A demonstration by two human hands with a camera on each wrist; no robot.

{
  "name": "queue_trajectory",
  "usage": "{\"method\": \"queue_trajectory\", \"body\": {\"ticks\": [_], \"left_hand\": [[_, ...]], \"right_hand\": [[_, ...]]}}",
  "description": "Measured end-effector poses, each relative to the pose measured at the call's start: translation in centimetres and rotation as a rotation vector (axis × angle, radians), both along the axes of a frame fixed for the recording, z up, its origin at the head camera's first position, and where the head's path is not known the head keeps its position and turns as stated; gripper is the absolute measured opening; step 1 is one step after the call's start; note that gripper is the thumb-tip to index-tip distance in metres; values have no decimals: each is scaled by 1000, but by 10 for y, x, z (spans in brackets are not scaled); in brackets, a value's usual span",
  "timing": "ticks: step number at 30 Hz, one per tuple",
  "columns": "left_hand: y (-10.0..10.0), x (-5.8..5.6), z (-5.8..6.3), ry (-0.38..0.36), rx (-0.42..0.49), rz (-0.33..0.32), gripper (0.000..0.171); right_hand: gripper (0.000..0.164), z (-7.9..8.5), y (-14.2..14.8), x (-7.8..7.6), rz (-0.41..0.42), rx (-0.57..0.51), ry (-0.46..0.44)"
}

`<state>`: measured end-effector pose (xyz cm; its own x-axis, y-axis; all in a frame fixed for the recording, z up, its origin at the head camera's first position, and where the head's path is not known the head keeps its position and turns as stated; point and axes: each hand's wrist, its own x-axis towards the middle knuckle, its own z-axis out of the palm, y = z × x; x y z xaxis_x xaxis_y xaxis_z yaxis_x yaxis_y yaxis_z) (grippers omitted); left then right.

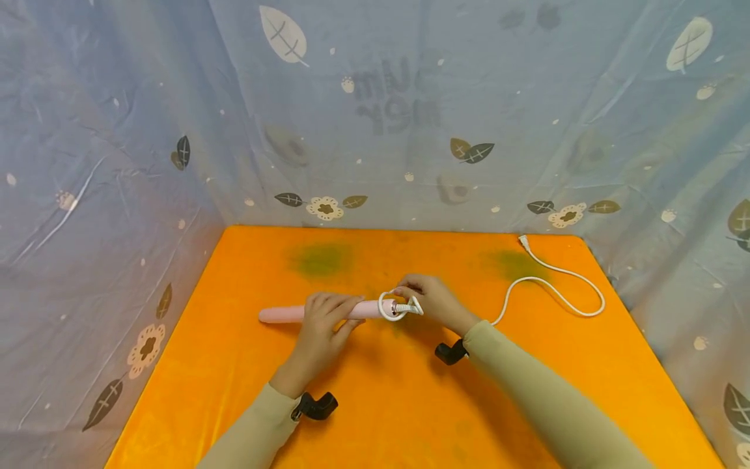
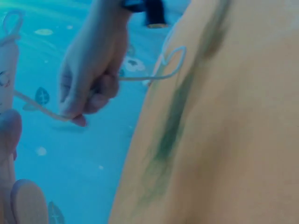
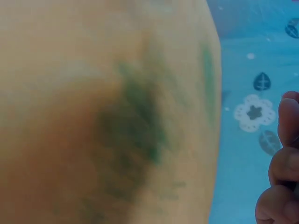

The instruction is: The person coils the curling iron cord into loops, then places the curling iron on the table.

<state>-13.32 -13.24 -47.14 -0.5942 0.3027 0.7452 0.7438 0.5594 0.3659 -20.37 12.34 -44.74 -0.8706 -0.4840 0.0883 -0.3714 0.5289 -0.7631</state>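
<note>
The left hand (image 1: 321, 322) is gripping the pink hair-styling wand (image 1: 370, 309) around its middle above the orange bench (image 1: 375, 417), its long axis running nine to three o'clock. The right hand (image 1: 435, 301), nearer its three-o'clock end, is pinching the white power cord (image 1: 533, 279).

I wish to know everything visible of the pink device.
The pink device is a long, slim, plastic-looking rod with one rounded end. At the other, a ribbed sleeve joins a white cord, looped there. The left hand grips its middle, holding it crosswise over the orange surface. Near the cord is a small mark.
</note>
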Motion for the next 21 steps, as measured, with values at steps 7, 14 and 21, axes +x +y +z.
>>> {"method": "queue_trajectory", "body": {"ticks": [7, 14, 21], "left_hand": [[3, -7, 5, -27, 67, 91, 48], [5, -15, 2, -59, 80, 206, 46], [5, -24, -6, -82, 34, 254, 46]], "right_hand": [[21, -22, -6, 20, 35, 33, 99], [22, -24, -17, 43, 96, 91, 269], [20, -8, -25, 60, 120, 136, 369]]}}
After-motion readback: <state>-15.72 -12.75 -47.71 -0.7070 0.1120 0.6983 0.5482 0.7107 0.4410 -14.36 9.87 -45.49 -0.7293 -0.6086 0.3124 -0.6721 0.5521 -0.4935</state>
